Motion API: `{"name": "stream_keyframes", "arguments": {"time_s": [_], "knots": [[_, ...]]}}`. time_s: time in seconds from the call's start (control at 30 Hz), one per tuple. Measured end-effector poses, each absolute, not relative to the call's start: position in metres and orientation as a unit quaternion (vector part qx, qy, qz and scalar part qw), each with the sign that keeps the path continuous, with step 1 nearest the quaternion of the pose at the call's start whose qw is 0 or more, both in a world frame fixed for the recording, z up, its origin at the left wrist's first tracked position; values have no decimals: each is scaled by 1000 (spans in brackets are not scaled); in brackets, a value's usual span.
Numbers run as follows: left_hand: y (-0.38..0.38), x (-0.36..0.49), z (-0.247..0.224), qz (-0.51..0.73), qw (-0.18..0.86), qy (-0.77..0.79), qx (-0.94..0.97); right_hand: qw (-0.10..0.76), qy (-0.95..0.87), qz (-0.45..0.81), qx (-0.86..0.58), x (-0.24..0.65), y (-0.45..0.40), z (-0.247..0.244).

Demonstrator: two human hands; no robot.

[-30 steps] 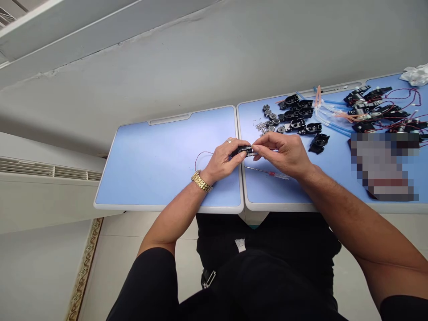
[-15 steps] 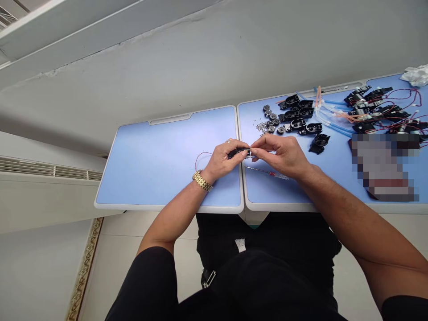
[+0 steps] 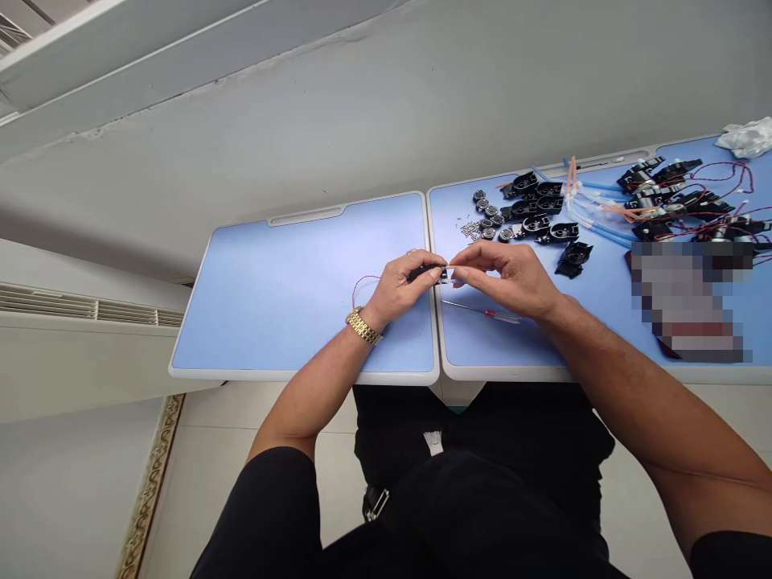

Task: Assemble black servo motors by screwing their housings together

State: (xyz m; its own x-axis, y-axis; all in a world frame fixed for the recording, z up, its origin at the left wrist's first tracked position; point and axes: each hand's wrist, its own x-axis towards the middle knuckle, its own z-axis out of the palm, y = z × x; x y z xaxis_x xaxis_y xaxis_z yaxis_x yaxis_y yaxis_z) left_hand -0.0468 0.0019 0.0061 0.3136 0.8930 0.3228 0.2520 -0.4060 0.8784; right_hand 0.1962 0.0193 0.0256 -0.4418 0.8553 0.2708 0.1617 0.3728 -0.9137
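My left hand [image 3: 403, 283] is closed around a small black part [image 3: 425, 274] above the seam between two blue tables. A thin red wire [image 3: 362, 281] runs out from behind that hand. My right hand [image 3: 507, 277] is pinched at the right end of the part, by a small whitish piece; its fingertips touch or nearly touch it, and what they grip is too small to make out. A screwdriver with a clear and red handle [image 3: 500, 316] lies on the right table, just below my right hand.
Black housings [image 3: 534, 225], round metal parts [image 3: 487, 211] and small screws [image 3: 470, 231] lie beyond my right hand. Farther right are blue and orange tubes [image 3: 572, 193], wired black assemblies [image 3: 657, 197], a blurred flat object [image 3: 687, 301] and crumpled white plastic [image 3: 748, 138].
The fingers of both hands have shifted slightly on the black part, and more of its body shows between them. The view has moved a little.
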Motion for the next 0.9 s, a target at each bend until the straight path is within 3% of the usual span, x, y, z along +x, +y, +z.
{"name": "stream_keyframes", "arguments": {"time_s": [0.47, 0.67, 0.9], "knots": [[2, -46, 7, 403, 392, 408, 720, 397, -756, 372, -364, 195, 22, 21], [1, -46, 10, 409, 391, 424, 707, 508, -772, 193, -330, 197, 20, 29], [2, -46, 9, 413, 366, 446, 705, 447, -836, 82, -306, 196, 21, 22]]}}
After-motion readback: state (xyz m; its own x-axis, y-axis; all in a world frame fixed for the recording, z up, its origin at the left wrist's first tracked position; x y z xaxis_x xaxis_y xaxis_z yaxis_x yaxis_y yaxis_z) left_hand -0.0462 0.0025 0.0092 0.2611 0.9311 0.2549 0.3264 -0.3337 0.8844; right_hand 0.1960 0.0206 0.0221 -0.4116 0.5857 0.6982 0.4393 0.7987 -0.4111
